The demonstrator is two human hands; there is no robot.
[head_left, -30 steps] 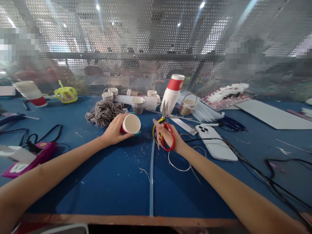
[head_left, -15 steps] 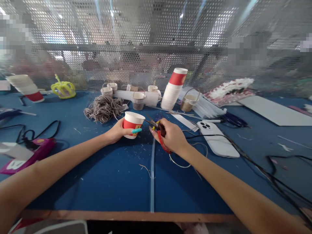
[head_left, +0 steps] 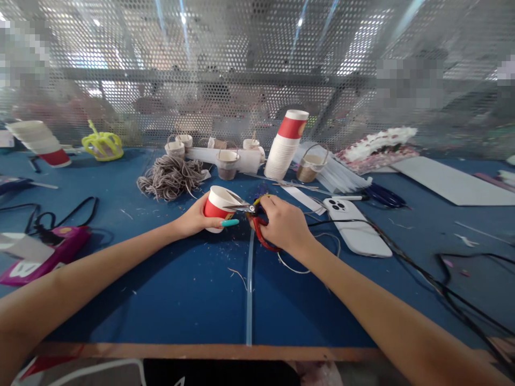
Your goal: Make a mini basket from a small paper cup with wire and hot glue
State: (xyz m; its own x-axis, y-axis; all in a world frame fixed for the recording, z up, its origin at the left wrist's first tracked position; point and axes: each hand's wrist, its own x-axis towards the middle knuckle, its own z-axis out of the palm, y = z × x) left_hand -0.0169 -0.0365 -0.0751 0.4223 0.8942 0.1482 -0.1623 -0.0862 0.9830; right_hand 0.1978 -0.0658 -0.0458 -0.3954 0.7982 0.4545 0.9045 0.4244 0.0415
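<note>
My left hand (head_left: 193, 219) is wrapped round a red and white paper cup (head_left: 217, 208), tilted a little toward the right, its thumb with a turquoise nail across the front. My right hand (head_left: 284, 225) grips scissors (head_left: 252, 208) with red and yellow handles. The scissor blades are spread at the cup's rim, one over the mouth and one by the outer wall. Beneath the hands, a clear glue stick (head_left: 250, 289) lies on the blue table (head_left: 169, 300).
Behind the hands are grey yarn (head_left: 171, 178), small handled cups (head_left: 227, 164) and a leaning cup stack (head_left: 286, 145). At right lie a white phone (head_left: 356, 228) and black cables. A purple device (head_left: 52, 257) sits at left, near a yellow woven basket (head_left: 102, 146).
The scissors have opened and moved left onto the cup's rim. The cup has tilted toward them in my left hand.
</note>
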